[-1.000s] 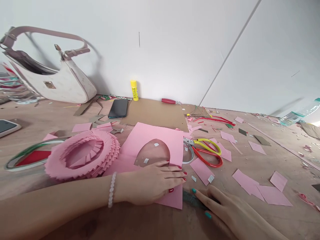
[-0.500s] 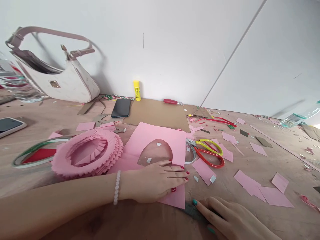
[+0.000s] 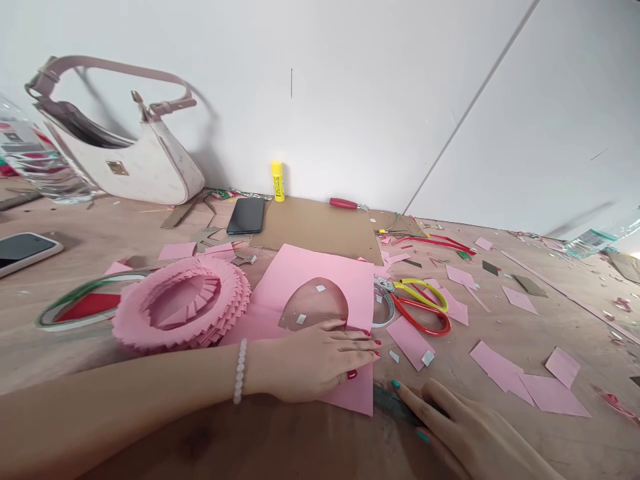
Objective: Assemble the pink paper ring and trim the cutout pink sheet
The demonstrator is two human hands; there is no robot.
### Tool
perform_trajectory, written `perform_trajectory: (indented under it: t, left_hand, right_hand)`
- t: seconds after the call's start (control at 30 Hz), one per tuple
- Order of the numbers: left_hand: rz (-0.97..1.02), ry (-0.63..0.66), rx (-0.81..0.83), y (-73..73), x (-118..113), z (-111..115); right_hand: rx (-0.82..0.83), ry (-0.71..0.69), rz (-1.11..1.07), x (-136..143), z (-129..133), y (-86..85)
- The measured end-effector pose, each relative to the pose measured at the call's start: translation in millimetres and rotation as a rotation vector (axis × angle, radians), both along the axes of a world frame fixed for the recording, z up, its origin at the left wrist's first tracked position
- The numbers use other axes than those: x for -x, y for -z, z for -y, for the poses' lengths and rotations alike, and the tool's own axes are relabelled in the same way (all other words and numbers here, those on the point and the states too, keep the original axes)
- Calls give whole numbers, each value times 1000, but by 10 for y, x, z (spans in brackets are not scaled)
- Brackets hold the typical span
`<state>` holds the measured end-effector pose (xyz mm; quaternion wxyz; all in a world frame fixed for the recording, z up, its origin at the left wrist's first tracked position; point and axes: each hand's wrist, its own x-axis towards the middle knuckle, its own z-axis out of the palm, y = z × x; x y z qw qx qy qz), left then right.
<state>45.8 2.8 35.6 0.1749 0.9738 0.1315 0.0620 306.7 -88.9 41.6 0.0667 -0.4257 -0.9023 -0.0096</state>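
My left hand [image 3: 305, 360], with red nails and a bead bracelet, lies flat with fingers stretched over a pink paper sheet [image 3: 360, 280]. The sheet has a rounded hole, its lower part hidden by the hand. At the lower right, my right hand [image 3: 450, 423], with teal nails, is closed on a dark utility knife [image 3: 393, 402], forefinger along its top. The knife's front end is beside the paper's right edge; its rear is hidden. Left of the sheet sits a ring of folded pink paper [image 3: 150, 293]. Scissors [image 3: 423, 310] with yellow and red handles lie behind the right hand.
A yellow glue stick [image 3: 277, 180] stands by the wall near brown cardboard [image 3: 315, 227], a black phone [image 3: 246, 215] and a red-handled tool [image 3: 344, 203]. A white handbag [image 3: 135, 163] and a bottle [image 3: 45, 160] are at left. Pink scraps [image 3: 555, 393] litter the right.
The view has shifted slightly, so things appear a little further right. The right hand and knife have moved slightly up the picture; the left hand stays on the paper.
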Motion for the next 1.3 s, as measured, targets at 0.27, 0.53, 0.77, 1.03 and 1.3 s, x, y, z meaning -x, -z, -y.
perform_trajectory:
  t: [0.27, 0.53, 0.77, 1.03, 1.3]
  left_hand:
    - [-26, 4, -19, 20, 5, 5]
    - [-47, 0, 30, -23, 7, -2]
    - [-25, 2, -1, 14, 13, 8]
    - [3, -19, 11, 11, -6, 17]
    - [-6, -15, -10, -2, -13, 14]
  right_hand:
    - [-8, -127, 110, 253, -52, 21]
    - [-37, -194, 175, 199, -56, -31]
    - [-69, -189, 83, 139, -37, 5]
    - [-165, -82, 55, 179, 17, 164]
    - [-177, 11, 34, 329, 145, 325]
